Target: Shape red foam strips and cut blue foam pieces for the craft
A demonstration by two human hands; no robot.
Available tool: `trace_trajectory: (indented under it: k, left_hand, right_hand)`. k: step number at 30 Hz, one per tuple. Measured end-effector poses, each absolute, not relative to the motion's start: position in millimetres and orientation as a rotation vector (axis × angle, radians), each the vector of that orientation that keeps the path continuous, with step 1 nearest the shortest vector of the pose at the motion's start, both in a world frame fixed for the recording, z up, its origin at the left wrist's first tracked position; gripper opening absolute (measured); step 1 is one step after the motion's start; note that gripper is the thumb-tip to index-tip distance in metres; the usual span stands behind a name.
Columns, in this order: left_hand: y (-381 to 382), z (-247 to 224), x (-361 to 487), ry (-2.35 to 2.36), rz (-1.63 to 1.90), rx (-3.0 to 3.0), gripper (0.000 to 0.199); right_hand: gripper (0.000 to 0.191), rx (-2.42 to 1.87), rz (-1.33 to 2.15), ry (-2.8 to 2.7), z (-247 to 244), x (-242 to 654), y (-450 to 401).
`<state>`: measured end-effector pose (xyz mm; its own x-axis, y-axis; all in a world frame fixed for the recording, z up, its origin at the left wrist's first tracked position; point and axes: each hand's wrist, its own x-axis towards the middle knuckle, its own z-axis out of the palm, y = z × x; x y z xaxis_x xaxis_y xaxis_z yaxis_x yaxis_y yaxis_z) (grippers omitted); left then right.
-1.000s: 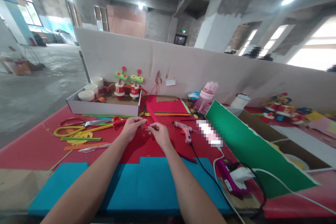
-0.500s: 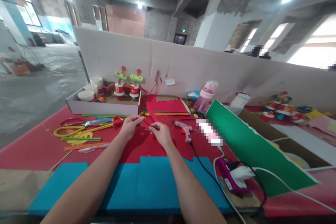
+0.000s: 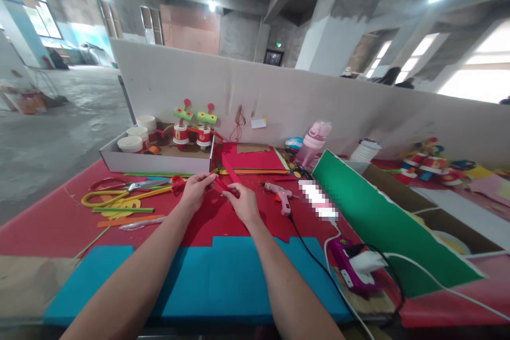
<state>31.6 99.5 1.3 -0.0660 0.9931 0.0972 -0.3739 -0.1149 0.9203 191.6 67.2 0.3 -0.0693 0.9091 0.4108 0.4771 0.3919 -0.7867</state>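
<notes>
Between my hands stretches a narrow red paper strip (image 3: 220, 183), above the red-covered table. My left hand (image 3: 197, 189) pinches its left end between thumb and fingers. At the other end, my right hand (image 3: 244, 201) is closed on the strip with thumb and forefinger. Just beyond the fingers lies another red paper strip (image 3: 231, 170), running back toward a stack of red paper (image 3: 258, 162). Right of my right hand rests a pink hot glue gun (image 3: 282, 197), its cord trailing forward. Yellow-handled scissors (image 3: 104, 199) lie left of my left hand.
A shallow box (image 3: 159, 163) at the back left holds paper cups (image 3: 130, 143) and two cup figures (image 3: 204, 135). Blue sheets (image 3: 223, 281) line the front edge. On the right stand a green board (image 3: 382, 228), a purple power strip (image 3: 354, 268) and a pink bottle (image 3: 314, 143).
My hands have shifted only slightly, with the left fingers a little higher. The red strip between them now shows more plainly, slanting down to the right.
</notes>
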Motion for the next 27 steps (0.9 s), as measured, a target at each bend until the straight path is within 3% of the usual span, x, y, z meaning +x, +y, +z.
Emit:
trace_trajectory:
  k: [6,20,27]
  left_hand:
    - [99,0,35,0.867,1.471,0.920,0.032]
    - [97,4,35,0.849,1.529,0.953,0.027]
    - [91,2,40,0.849,1.314,1.111,0.027]
  right_hand:
    - [0.011,-1.239,0.474,-1.732,-2,189,67]
    - [0.019,-1.194,0.725,-1.677,7,192,67]
    - [0.020,-1.188,0.842,-1.623,2,197,72]
